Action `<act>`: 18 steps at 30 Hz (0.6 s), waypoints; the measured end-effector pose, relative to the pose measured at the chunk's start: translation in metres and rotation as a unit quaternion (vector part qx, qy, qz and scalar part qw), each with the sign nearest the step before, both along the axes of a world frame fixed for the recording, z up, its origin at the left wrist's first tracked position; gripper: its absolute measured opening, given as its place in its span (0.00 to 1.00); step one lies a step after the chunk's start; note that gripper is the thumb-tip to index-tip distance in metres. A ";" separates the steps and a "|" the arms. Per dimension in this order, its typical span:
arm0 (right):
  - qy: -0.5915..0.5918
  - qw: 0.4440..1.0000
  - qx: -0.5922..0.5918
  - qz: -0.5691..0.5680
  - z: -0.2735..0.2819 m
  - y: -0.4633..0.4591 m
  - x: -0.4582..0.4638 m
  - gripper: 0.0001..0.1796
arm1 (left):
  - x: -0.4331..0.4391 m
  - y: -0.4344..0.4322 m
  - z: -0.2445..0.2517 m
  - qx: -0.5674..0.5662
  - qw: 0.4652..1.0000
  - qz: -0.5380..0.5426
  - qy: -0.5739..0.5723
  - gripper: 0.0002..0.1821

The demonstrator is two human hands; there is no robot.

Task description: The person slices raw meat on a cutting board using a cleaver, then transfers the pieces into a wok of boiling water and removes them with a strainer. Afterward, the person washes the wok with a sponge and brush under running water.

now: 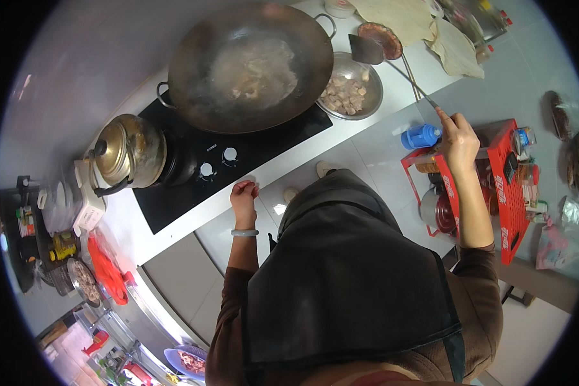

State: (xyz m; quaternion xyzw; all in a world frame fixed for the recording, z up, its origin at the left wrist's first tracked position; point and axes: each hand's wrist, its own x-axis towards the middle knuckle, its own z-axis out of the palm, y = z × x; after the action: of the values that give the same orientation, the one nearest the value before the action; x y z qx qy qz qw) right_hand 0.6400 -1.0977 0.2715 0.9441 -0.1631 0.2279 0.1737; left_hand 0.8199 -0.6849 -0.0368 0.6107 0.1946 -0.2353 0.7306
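My right hand (458, 140) grips the handle end of a long metal spatula (366, 49), whose blade hangs over the edge of a steel bowl (379, 91) of cut meat pieces (345, 96). Left of the bowl, a large wok (188, 87) with two loop handles stands on the black cooktop (270, 140), holding steaming, cloudy liquid (260, 72) with a few bits in it. My left hand (244, 190), fingers loosely curled, hovers by the counter's front edge below the control knobs (230, 154) and appears to hold nothing.
A brass-coloured kettle (135, 149) sits at the cooktop's left. Right of the bowl lie a reddish round dish (391, 41), chopsticks (411, 79) and cloths (456, 50). On my right stand a blue thermos (420, 136) and a red shelf rack (509, 193); a red plastic bag (107, 268) lies at left.
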 end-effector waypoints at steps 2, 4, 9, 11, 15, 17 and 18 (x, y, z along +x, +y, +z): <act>-0.017 0.999 -0.029 0.009 0.008 0.001 0.011 0.22 | 0.000 -0.003 0.006 -0.006 1.000 0.009 -0.004 0.04; -0.024 0.999 0.016 0.016 0.015 0.007 0.024 0.20 | -0.002 0.001 0.007 -0.001 1.000 0.013 -0.008 0.04; 0.051 0.959 0.254 0.118 0.020 0.021 0.093 0.15 | -0.017 0.019 -0.005 0.008 0.999 0.049 0.020 0.04; 0.103 0.925 0.345 0.119 0.015 0.015 0.119 0.13 | -0.023 0.026 -0.005 0.010 0.997 0.070 0.025 0.04; 0.239 0.809 0.534 0.060 0.028 0.002 0.173 0.11 | -0.042 0.049 -0.010 0.019 0.990 0.136 0.034 0.04; 0.271 0.789 0.548 0.064 0.031 0.003 0.190 0.11 | -0.053 0.060 -0.012 0.029 0.986 0.158 0.048 0.05; 0.256 0.771 0.579 0.075 0.016 -0.004 0.194 0.12 | -0.058 0.062 -0.012 0.032 0.984 0.166 0.054 0.05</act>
State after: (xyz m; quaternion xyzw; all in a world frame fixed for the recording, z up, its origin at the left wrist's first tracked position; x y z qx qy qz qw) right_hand 0.8339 -1.1020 0.2872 0.8987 -0.1423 -0.1475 -0.3877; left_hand 0.7621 -0.6229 -0.0489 0.5795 0.3400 -0.1369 0.7279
